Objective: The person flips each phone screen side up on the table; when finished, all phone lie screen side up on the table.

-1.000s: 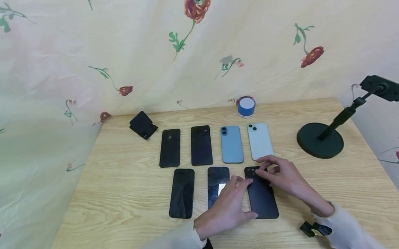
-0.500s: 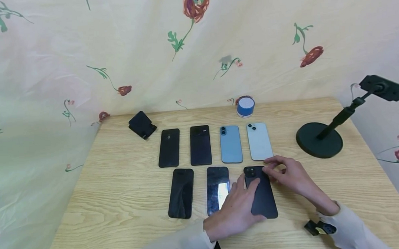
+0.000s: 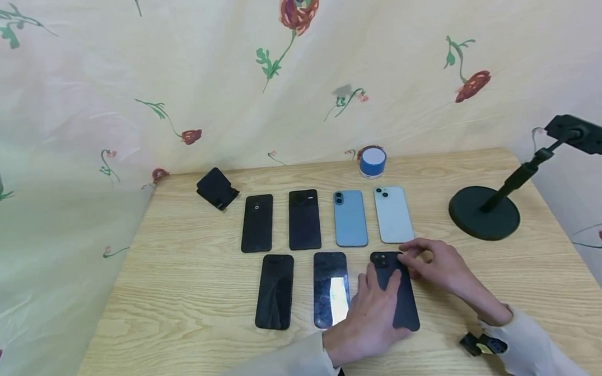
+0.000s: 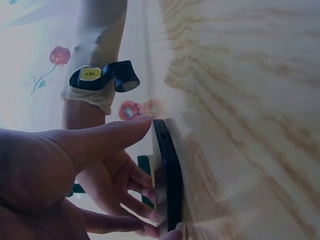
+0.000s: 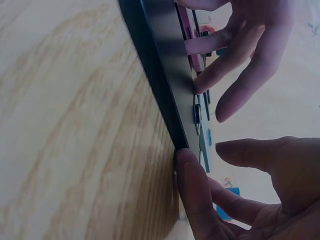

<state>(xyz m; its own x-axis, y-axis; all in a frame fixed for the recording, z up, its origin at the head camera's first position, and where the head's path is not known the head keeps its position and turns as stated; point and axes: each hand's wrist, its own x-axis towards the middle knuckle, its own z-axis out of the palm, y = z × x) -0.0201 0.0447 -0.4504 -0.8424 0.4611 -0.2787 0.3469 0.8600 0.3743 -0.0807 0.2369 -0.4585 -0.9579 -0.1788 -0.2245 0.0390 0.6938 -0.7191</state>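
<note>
A black smartphone (image 3: 406, 304) lies back up on the table, its camera bump at the far end. My left hand (image 3: 369, 322) spreads over it, fingers extended across its back and left side, thumb by the near short edge. In the left wrist view that thumb (image 4: 107, 142) sits right at the phone's (image 4: 172, 187) bottom end. My right hand (image 3: 435, 266) is at the far right corner. From the right wrist, one fingertip (image 5: 187, 167) touches the corner of the phone (image 5: 167, 75), while the thumb (image 5: 245, 151) stays apart from it.
Left of the phone lie two dark phones, one reflective (image 3: 331, 299), one plain black (image 3: 275, 293). Behind are two black phones (image 3: 257, 223) (image 3: 304, 221), a blue phone (image 3: 350, 219) and a pale phone (image 3: 394, 215). A blue-sided round container (image 3: 372, 162), folded black stand (image 3: 217, 189) and round-based stand (image 3: 484, 213) stand farther back.
The left hand has slid right, farther over the black phone. The right hand has shifted right from the camera area to the phone's far right corner. The phone lies nearly where it was.
</note>
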